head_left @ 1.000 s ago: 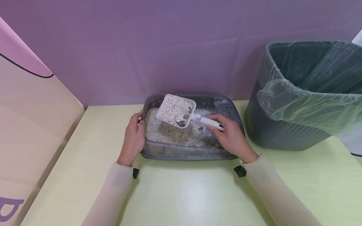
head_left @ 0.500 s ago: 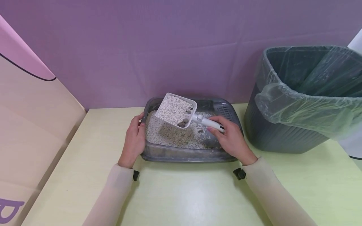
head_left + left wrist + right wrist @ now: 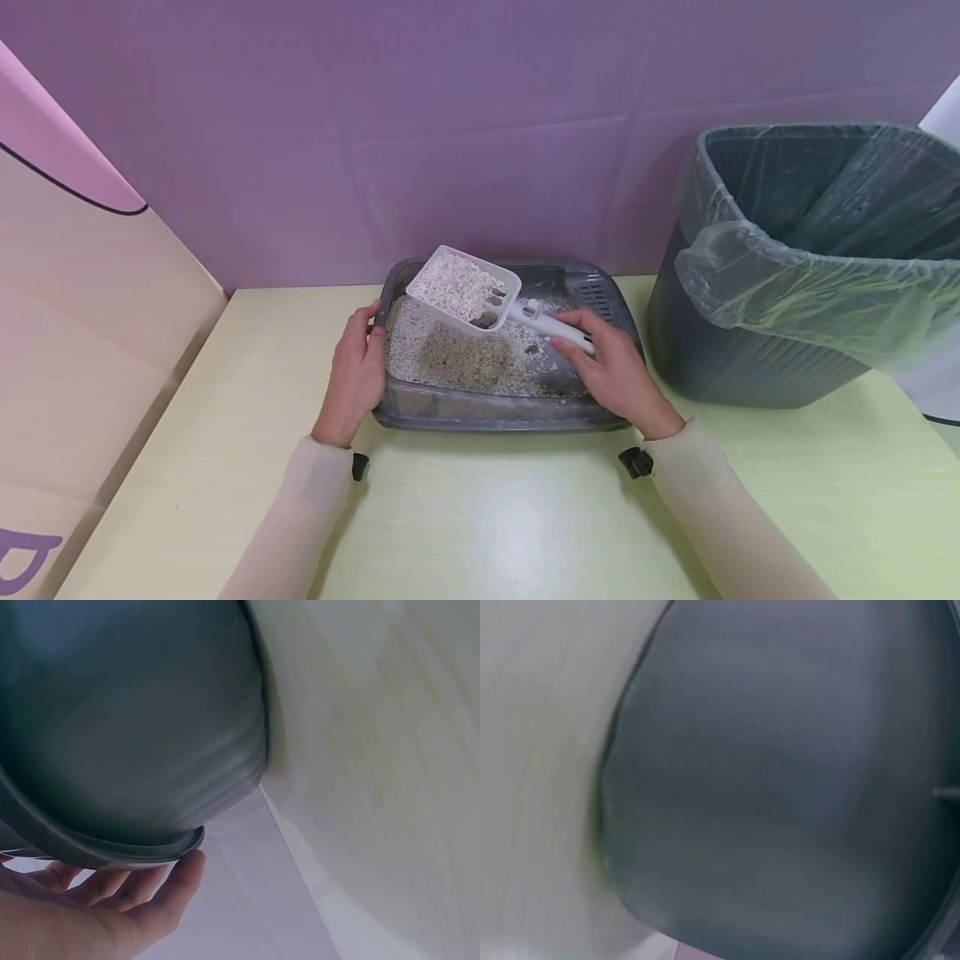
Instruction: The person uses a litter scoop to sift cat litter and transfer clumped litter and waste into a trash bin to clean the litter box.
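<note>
My right hand point(image 3: 618, 367) grips the white handle of a litter scoop point(image 3: 547, 323) above the dark grey litter tray point(image 3: 495, 408). Pale granular litter point(image 3: 457, 283) fills the scoop's square basket, with several dark clumps point(image 3: 486, 318) near the handle end. Below the basket, more litter point(image 3: 465, 358) lies in the tray, heaped toward its left and middle. At the tray's left end my left hand point(image 3: 357, 371) holds the rim; its fingers point(image 3: 176, 892) show against the rim's underside in the left wrist view. The right wrist view has only the tray's outer wall point(image 3: 765, 780), without the hand.
A dark ribbed bin point(image 3: 757, 350) lined with a clear plastic bag point(image 3: 787, 283) stands right of the tray. Behind the pale table point(image 3: 480, 517) hangs a purple backdrop point(image 3: 480, 125). A cream panel point(image 3: 82, 333) borders the left side.
The scoop has shifted slightly left and its tilt has changed. The litter in its basket sits lower than before. My left hand keeps its place on the tray's rim.
</note>
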`<state>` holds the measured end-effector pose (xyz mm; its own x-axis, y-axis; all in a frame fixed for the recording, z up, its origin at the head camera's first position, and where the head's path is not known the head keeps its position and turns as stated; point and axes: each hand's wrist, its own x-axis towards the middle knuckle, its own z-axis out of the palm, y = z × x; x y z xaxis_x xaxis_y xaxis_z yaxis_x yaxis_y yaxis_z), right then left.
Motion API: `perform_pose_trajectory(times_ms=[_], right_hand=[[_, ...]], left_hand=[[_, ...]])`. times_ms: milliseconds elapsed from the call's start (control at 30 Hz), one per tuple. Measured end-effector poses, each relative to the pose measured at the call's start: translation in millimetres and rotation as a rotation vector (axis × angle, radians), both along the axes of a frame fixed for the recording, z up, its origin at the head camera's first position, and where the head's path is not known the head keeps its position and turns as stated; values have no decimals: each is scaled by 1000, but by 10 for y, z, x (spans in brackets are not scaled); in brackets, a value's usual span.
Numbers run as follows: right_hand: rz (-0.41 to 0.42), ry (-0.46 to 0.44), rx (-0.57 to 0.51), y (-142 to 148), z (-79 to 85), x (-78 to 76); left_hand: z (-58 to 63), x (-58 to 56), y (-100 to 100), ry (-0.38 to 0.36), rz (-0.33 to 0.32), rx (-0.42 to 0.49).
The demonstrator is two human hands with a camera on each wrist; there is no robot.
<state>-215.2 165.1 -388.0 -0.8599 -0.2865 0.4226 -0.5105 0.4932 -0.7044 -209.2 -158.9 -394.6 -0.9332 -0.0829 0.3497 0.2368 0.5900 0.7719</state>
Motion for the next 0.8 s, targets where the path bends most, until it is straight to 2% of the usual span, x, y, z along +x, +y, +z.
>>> perform_pose_trajectory(times_ms=[267,533,800], right_hand=[[32,-61,-32,12,9,10],[56,-80,-50,11,17,13],[12,-28,-53,1,11,12]], left_hand=[[15,3,3,-8,2,0],[9,0,-5,4,-5,3],[4,0,3,-4,-10,7]])
